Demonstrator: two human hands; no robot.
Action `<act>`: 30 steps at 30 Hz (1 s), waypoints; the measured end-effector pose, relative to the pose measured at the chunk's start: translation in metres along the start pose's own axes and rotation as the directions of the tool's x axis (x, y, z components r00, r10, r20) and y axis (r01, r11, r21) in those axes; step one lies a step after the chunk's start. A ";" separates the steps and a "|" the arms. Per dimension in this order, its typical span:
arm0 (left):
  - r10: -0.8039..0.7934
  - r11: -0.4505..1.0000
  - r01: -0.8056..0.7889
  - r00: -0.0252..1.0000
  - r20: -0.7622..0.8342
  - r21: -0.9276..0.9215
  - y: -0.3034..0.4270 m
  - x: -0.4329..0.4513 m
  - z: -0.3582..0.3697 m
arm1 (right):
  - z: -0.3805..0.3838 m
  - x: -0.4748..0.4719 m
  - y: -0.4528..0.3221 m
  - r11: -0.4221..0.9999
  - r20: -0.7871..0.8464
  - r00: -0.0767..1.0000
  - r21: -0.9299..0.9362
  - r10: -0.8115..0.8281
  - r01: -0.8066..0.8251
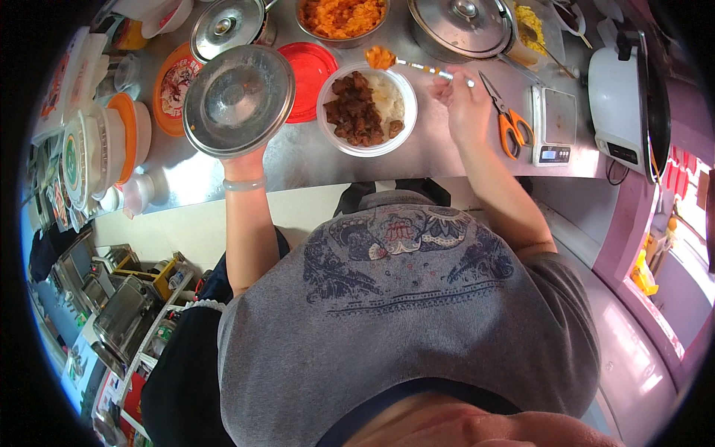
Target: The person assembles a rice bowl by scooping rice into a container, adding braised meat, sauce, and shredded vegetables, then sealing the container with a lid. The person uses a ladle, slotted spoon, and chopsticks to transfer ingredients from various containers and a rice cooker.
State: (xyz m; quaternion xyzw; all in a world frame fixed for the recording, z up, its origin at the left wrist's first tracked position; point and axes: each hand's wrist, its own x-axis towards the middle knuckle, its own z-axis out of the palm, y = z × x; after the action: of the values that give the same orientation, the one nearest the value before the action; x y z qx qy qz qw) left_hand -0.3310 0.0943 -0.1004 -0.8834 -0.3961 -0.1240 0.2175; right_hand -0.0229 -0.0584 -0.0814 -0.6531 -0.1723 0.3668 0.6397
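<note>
My left hand [246,163] holds a round metal lid [239,101] from below, left of the bowl; most of its fingers are hidden under the lid. My right hand [465,103] grips a metal spoon [427,69] heaped with orange food [380,57], raised beside the upper right rim of a round white bowl [410,126]. In that bowl lie dark brown meat chunks [354,112] on the left and white rice [390,98] on the right. Behind it stands a metal bowl of orange shredded food [342,18]. A red plastic lid [309,84] lies between the metal lid and the white bowl.
Orange-handled scissors [510,131] and a digital kitchen scale [560,120] lie on the metal counter at right, before a white appliance [617,106]. A lidded metal pot [463,28] stands behind. Stacked plastic containers [92,151] are at left. Another person's dark clothing [181,380] shows lower left.
</note>
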 end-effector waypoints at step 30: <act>-0.001 -0.993 0.067 0.830 0.558 -0.101 0.011 -0.003 -0.012 | -0.003 -0.021 0.015 0.911 0.123 0.912 -0.089 -0.390 0.402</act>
State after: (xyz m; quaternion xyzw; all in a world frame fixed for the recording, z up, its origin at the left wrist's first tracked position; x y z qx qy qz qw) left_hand -0.3259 0.0803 -0.0946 -0.1459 -0.1659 -0.4335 -0.8737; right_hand -0.0388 -0.0767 -0.0902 -0.6199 -0.3542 0.2521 0.6533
